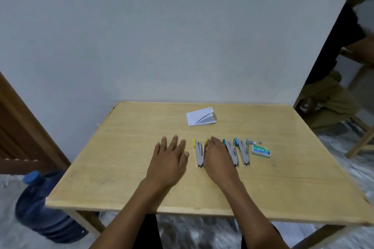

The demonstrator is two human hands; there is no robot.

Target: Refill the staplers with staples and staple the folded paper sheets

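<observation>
On the floor at the left stands one blue water bottle (pixel 40 204). On the wooden table (pixel 121 168) the left hand (pixel 170 153) lies flat, fingers spread wide, holding nothing. Next comes a row of staplers, four as far as I can count: a yellow-tipped stapler (pixel 199 153), a second one mostly under the right hand (pixel 217 153), which rests on it palm down with fingers straight, then a teal stapler (pixel 230 151) and a blue stapler (pixel 243 152). Further back lies one stack of folded paper (pixel 201 117). Rightmost is one staple box (pixel 261 150), its content hidden; two small staple strips (pixel 252 142) lie just beside it.
</observation>
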